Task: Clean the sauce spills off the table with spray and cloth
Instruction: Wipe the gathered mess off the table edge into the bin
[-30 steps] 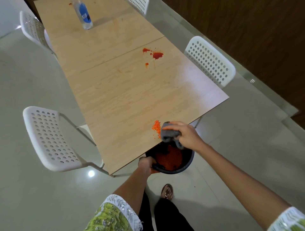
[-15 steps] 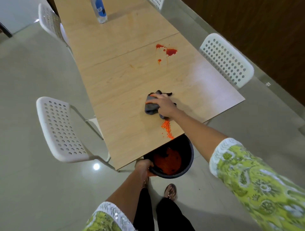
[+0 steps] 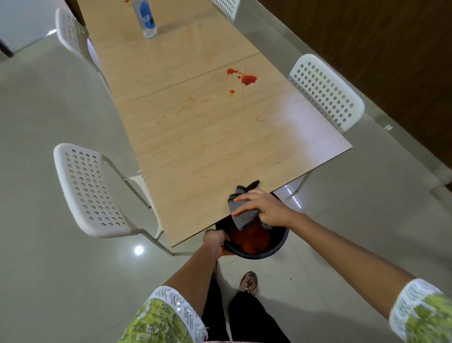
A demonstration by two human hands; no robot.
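Observation:
A long wooden table (image 3: 208, 137) carries a red sauce spill (image 3: 247, 79) near its middle. At the table's near edge my right hand (image 3: 264, 208) grips a grey cloth (image 3: 242, 215), which hangs over a black bucket (image 3: 274, 247) holding red-orange residue. My left hand (image 3: 215, 241) grips the bucket's rim just below the table edge. A clear spray bottle (image 3: 145, 18) with a blue label stands far up the table. A small red spot (image 3: 126, 1) shows at the table's far end.
White perforated chairs stand at the left (image 3: 90, 188), the right (image 3: 325, 90) and the far left (image 3: 73, 36). Grey glossy floor tiles surround the table, and a dark wooden wall (image 3: 379, 49) runs along the right. My sandalled foot (image 3: 249, 284) is below the bucket.
My right hand swept the cloth from mid-table back to the near edge. The orange crumbs by the edge are gone from the table top. The left hand kept holding the bucket.

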